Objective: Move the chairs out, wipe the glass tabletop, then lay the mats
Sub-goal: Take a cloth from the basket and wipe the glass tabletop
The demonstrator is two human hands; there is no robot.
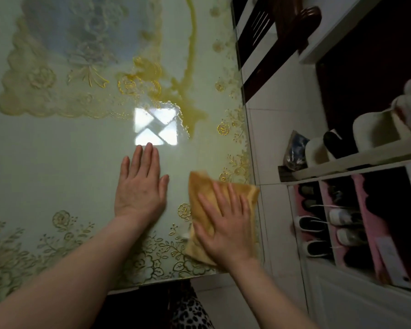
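The glass tabletop (57, 162) fills the left and middle of the view, pale green with gold flower patterns beneath it and a bright window reflection near its centre. A folded yellow cloth (204, 188) lies at the table's near right corner. My right hand (226, 224) presses flat on the cloth with straight, spread fingers. My left hand (140, 184) rests flat on the bare glass just left of the cloth, fingers straight. A dark wooden chair (271, 43) stands off the table's far right side.
A white shoe rack (342, 172) with several shoes and slippers lines the right side, close to the table's right edge (249, 138). White floor tiles (271, 138) run between them. A leopard-print garment (188, 312) shows below the near edge.
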